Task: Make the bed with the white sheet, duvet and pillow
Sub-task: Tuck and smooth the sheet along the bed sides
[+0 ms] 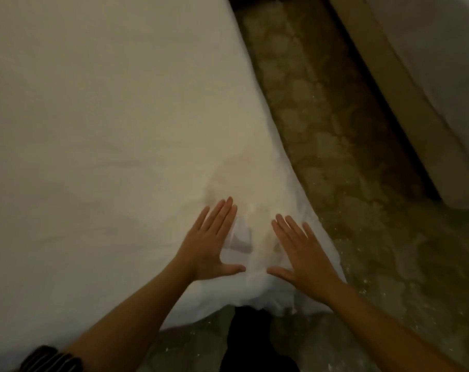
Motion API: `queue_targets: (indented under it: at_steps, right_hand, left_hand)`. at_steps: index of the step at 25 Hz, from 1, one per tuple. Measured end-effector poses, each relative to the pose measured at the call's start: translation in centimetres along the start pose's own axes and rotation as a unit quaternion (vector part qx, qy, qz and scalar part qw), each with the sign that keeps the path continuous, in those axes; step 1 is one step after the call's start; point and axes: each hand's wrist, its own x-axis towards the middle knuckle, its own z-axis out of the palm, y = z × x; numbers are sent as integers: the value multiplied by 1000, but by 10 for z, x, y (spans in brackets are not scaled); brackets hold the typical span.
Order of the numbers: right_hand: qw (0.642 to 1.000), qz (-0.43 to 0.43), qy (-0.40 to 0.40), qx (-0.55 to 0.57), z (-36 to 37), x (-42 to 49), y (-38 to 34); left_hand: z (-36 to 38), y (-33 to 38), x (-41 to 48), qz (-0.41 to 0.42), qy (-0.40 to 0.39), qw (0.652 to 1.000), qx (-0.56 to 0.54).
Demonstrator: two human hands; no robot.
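Both hands lie flat on the white bedding [107, 116] at the corner of the bed [265, 294], which is the point nearest the person. The left hand [210, 245] rests just to the left of that corner, released, with its fingers straight and close together and its thumb spread towards the corner. The right hand [303, 253] rests just to the right of the corner, near the bed's edge, also released, with straight fingers slightly fanned and the thumb pointing inward. The two thumbs are near each other but apart. The cloth between the hands is bunched into soft folds; away from the corner it spreads mostly smooth. Whether this top layer is the sheet or the duvet cannot be told. A mottled brown floor [349, 157] runs beside the corner, and a dark trouser leg [252, 342] stands just below it.
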Motion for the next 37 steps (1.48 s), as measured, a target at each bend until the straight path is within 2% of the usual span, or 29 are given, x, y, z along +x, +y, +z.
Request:
queue_targets:
  at_steps: [2,6,8,14,15,18,22,26,29,32,37]
  right_hand:
    - [1000,-6,9,-11,-37,21,14]
    - [999,-4,16,-32,-77,68,32]
    - [999,-13,18,-25,-81,90,44]
    - [993,-88,-72,11,-115,140,117]
    - [991,-96,-88,9,-128,148,135]
    - [988,-136,-60,-25,-176,179,183]
    - [977,-184,-103,-24,-255,230,218]
    - [969,-228,-88,-31,-286,292,223]
    - [955,-262,-119,-67,-290,349,231]
    - [950,-278,-131,-50,-306,409,230]
    - [950,-273,-139,-67,-387,534,222]
  left_hand:
    - [-19,2,16,-46,8,998,-33]
    - [-44,17,62,-152,74,976,-136]
    - [-50,20,86,-183,70,971,-140]
    - [-65,54,149,-287,71,940,-171]
    - [-72,65,163,-305,65,934,-171]
    - [-110,90,220,-322,48,933,-155]
    - [-168,93,278,-380,71,913,-131]
    - [-198,62,299,-430,116,887,-126]
    - [-200,33,314,-435,141,879,-138]
    - [-211,4,339,-450,165,865,-148]
    - [-307,-89,425,-466,174,850,-173]
